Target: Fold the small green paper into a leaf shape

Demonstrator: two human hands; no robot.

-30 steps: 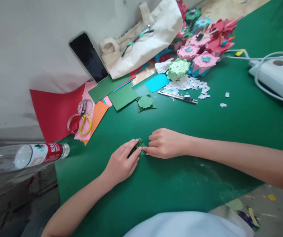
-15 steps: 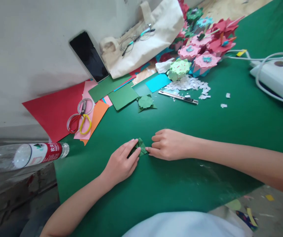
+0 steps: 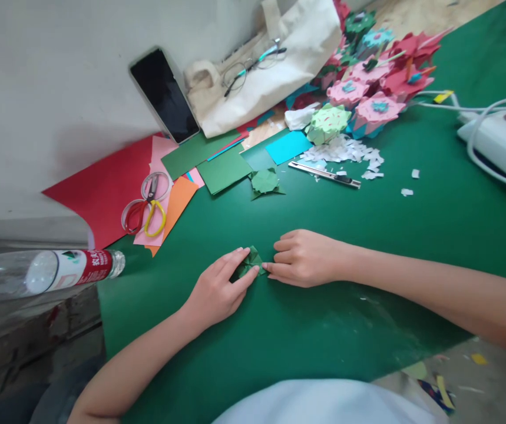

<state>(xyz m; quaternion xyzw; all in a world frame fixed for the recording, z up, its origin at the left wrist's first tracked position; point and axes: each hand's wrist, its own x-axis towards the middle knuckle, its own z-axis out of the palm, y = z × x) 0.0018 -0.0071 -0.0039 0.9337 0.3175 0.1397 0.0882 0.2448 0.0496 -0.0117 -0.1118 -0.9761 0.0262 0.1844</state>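
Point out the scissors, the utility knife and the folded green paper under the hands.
scissors [image 3: 145,207], head view, on the pivot above the handles.
utility knife [image 3: 324,174], head view, mid-body.
folded green paper [image 3: 251,261], head view, exposed top folds.

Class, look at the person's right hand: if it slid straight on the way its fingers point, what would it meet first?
The right hand points leftward; it would first meet the folded green paper, with the left hand right behind.

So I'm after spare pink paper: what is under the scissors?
The scissors lie on a pink sheet, which overlaps an orange sheet and a red sheet. Whatever lies beneath those sheets is covered.
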